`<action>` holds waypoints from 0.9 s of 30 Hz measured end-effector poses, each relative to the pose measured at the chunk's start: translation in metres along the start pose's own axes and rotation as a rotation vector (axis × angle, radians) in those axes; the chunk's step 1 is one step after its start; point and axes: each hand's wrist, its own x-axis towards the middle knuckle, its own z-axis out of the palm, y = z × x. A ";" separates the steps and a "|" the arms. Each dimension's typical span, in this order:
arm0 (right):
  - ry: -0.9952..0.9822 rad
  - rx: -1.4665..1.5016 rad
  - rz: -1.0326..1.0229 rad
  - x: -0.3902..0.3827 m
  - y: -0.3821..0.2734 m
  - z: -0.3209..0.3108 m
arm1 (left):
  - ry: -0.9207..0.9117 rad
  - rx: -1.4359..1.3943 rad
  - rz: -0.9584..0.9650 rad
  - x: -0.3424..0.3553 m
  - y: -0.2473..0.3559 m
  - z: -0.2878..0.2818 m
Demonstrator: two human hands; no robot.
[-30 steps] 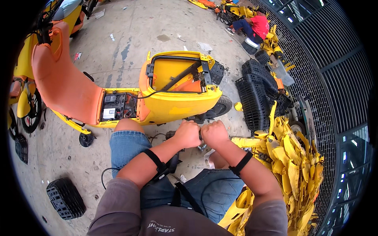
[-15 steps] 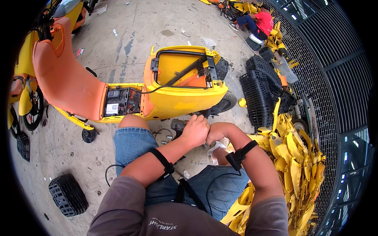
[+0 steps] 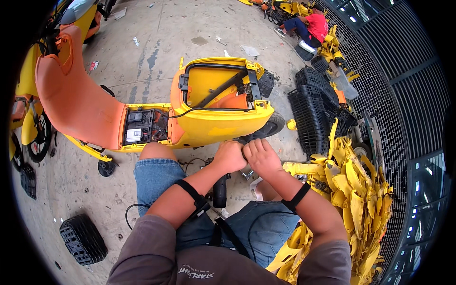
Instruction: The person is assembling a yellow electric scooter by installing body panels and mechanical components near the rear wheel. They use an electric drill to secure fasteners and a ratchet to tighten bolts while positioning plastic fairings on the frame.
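Note:
In front of me stands a scooter with a yellow body (image 3: pixel 223 126) and an orange front panel (image 3: pixel 78 102), its seat opening and floor compartment uncovered. Just below its rear side, my left hand (image 3: pixel 230 156) and my right hand (image 3: pixel 260 156) meet, fingers curled closed. A dark bit shows between them, but what they grip is mostly hidden. Under my left wrist is the black handle of what looks like a power tool (image 3: pixel 220 191); its upper part is covered by my hand and forearm. The scooter's rear wheel (image 3: pixel 273 124) lies just beyond my right hand.
A heap of yellow plastic panels (image 3: pixel 354 199) rises close on my right. Black crates (image 3: pixel 311 107) are stacked beyond it, and another black crate (image 3: pixel 83 239) is at lower left. More scooters (image 3: pixel 31 114) stand far left. A person in red (image 3: pixel 316 27) sits at far right.
My right hand has turned so its back and fingers face up, and my left hand has shifted slightly left and down. The black tool handle now shows below my left wrist.

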 end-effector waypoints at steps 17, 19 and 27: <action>-0.399 0.351 0.314 0.008 -0.014 0.016 | 0.075 0.226 0.161 -0.012 0.006 -0.004; -0.113 0.175 0.217 0.005 -0.015 0.013 | 0.026 0.114 0.093 -0.009 0.006 -0.010; 0.095 0.235 0.051 -0.006 -0.011 -0.019 | -0.059 0.112 -0.062 -0.004 -0.002 -0.013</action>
